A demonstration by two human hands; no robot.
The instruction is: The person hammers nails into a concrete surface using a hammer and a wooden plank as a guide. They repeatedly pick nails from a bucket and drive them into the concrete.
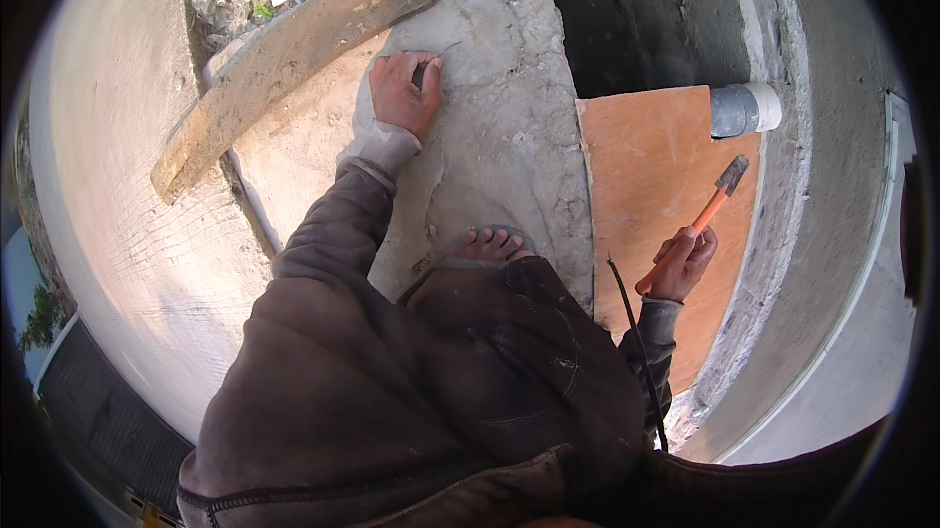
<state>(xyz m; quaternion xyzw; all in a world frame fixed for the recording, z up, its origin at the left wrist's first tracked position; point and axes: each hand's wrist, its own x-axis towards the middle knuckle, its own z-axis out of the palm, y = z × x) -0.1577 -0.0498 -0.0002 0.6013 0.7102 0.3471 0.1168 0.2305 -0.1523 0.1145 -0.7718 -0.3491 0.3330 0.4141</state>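
My right hand (683, 264) grips the orange handle of a hammer (712, 206). Its dark, dirt-covered head points up and away, above an orange-brown wooden board (661, 161). My left hand (406, 91) is over the rough concrete ledge (492, 132), fingers curled and thumb near the index finger. A thin dark line runs out from those fingertips; whether it is a nail, a wire or a crack I cannot tell. Beyond the left hand lies a worn timber plank (301, 62), set slantwise.
A dark opening (617, 21) gapes beyond the board. A grey pipe with a white end (742, 109) sits in the board's corner notch. Plastered walls rise left (125, 161) and right (830, 161). A black cable (635, 330) stands near my right forearm. My bare foot (492, 245) is on the ledge.
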